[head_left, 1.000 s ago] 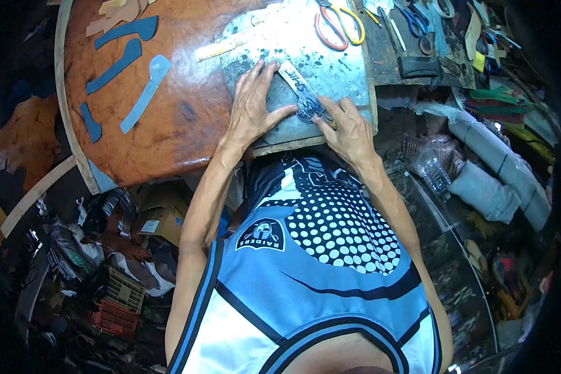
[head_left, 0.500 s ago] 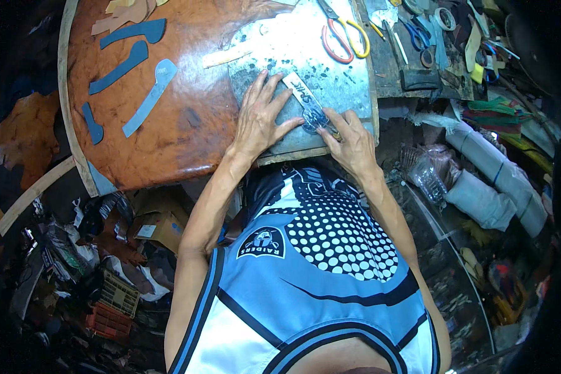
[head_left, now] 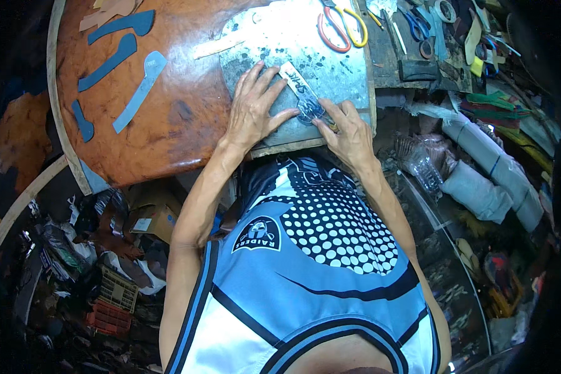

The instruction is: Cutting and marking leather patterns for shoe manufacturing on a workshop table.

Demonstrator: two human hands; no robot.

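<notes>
On a grey metal plate (head_left: 265,37) near the table's front edge lies a narrow strip (head_left: 297,81), pale with dark marks at its far end and dark and glossy at its near end. My left hand (head_left: 252,109) is laid on the plate with fingers apart, its thumb tip at the strip's left edge. From the right, my right hand (head_left: 349,134) is closed at the strip's near end, thumb and forefinger drawn together. A bit of yellow shows under those fingers; what they grip is mostly hidden.
Scissors with red and yellow handles (head_left: 335,37) lie beyond my right hand. Several blue-grey cut pieces (head_left: 140,93) and a pale strip (head_left: 218,47) lie to the left. A side surface holds blue-handled scissors (head_left: 416,26) and a black case (head_left: 419,70). Wrapped rolls (head_left: 480,156) stand at right.
The whole scene sits slightly higher and farther left in the picture. Both hands keep nearly the same place around the strip.
</notes>
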